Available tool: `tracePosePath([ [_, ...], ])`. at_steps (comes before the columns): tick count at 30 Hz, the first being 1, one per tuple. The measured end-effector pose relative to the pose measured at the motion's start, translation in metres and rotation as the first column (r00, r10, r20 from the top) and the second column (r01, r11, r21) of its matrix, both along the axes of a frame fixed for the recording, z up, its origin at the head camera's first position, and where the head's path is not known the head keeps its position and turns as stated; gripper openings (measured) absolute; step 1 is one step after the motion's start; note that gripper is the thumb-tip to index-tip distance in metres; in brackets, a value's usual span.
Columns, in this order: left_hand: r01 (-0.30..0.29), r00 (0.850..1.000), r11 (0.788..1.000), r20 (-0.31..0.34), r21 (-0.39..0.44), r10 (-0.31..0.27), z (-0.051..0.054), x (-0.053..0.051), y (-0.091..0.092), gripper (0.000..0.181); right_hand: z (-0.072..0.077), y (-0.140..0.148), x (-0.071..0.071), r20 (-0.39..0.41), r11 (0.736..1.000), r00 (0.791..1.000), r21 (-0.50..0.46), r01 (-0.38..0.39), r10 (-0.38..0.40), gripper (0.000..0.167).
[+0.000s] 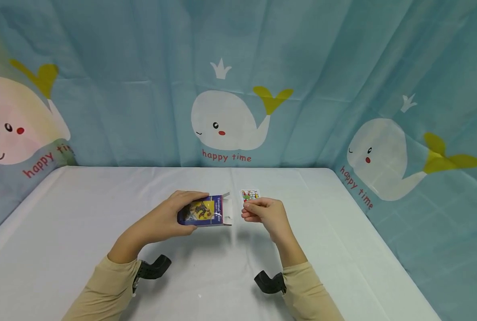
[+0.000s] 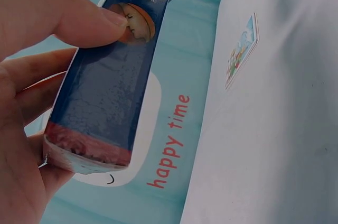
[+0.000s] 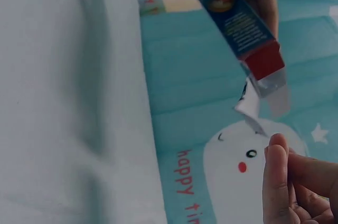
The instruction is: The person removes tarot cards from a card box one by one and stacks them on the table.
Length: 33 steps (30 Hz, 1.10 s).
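Note:
My left hand (image 1: pixel 173 213) holds a blue tarot card box (image 1: pixel 200 210), its thumb on one narrow side (image 2: pixel 108 97) and its fingers round the other. The box's open end, with loose flaps (image 1: pixel 227 213), points right. On the table lies a small stack of colourful cards (image 2: pixel 243 52), partly covered by my right hand (image 1: pixel 268 215) in the head view. That hand hovers nearer to me than the cards, just right of the flaps. Its thumb and index finger (image 3: pixel 277 182) meet and the other fingers curl; nothing shows between them.
A white cloth covers the table (image 1: pixel 342 258). Behind it and along the sides hangs a blue curtain (image 1: pixel 142 89) printed with whales. Black wrist mounts (image 1: pixel 155 267) stick out from both beige sleeves (image 1: pixel 110 285).

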<state>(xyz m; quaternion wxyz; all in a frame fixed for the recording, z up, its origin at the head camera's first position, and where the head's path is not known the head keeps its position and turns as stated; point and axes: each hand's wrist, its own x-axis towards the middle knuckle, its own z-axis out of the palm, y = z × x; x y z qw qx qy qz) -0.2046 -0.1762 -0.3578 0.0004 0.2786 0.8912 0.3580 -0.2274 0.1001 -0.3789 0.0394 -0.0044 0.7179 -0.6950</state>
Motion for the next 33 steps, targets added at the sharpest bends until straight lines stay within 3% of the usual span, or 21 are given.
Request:
tracePosePath([
  [9,-0.001,1.0,1.0,-0.006,-0.005,0.001,-0.001,-0.001,0.001,0.072,0.013,-0.012,0.004,-0.022,0.997,0.997,0.043,-0.069,0.07,0.02],
  [33,0.011,1.0,1.0,-0.013,0.001,-0.011,-0.002,0.0,0.004,0.072,0.004,-0.028,0.0,0.006,0.996,0.997,0.043,-0.081,0.081,0.02],
])
